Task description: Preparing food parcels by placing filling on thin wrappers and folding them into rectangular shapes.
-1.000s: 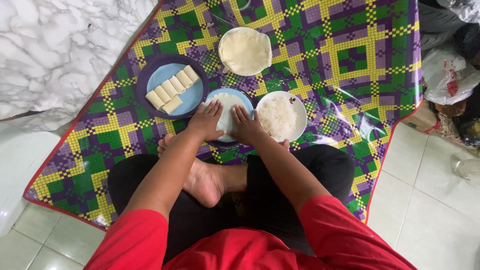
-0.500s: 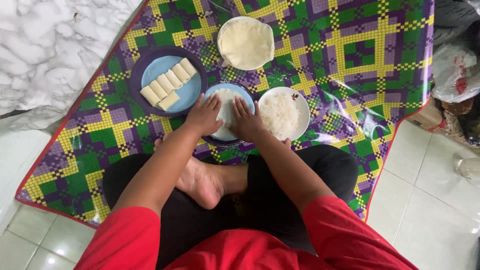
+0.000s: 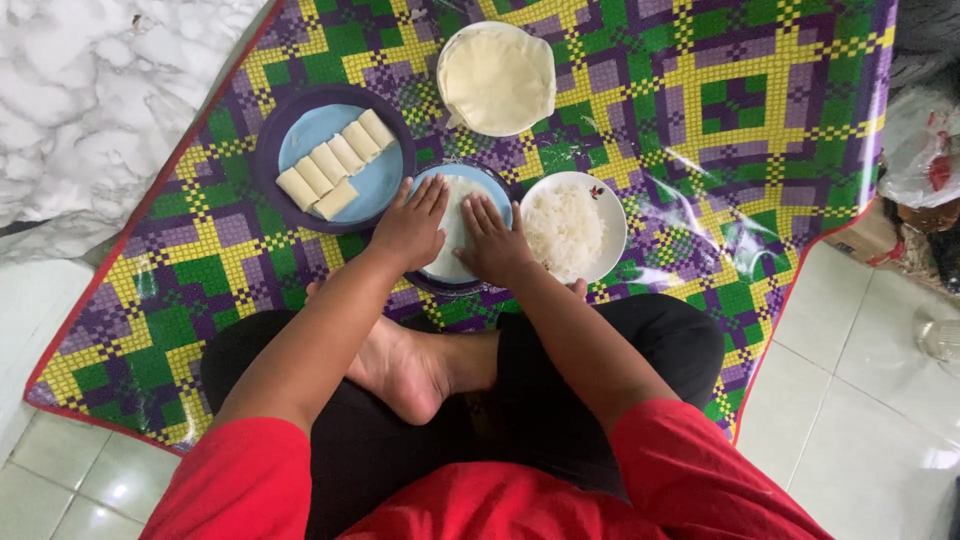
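My left hand (image 3: 410, 225) and my right hand (image 3: 492, 240) lie flat, fingers spread, on a pale round wrapper (image 3: 458, 215) spread over a small blue plate (image 3: 497, 192) on the mat in front of my crossed legs. Just right of my right hand stands a white bowl (image 3: 612, 215) of shredded white filling (image 3: 563, 228). To the left, a blue plate (image 3: 375, 180) on a dark purple dish holds several pale rolled pieces (image 3: 333, 165) in a row. Beyond it sits a white plate with a stack of round wrappers (image 3: 497, 78).
Everything rests on a glossy checked mat (image 3: 720, 120) of green, purple and yellow with a red edge. White marble-patterned sheeting (image 3: 90, 100) lies at the left. Plastic bags (image 3: 925, 150) and a cardboard box sit at the right on pale floor tiles (image 3: 860, 400).
Both hands stay on the wrapper and have shifted slightly outward over it. The view has tilted a little; nothing else on the mat has moved.
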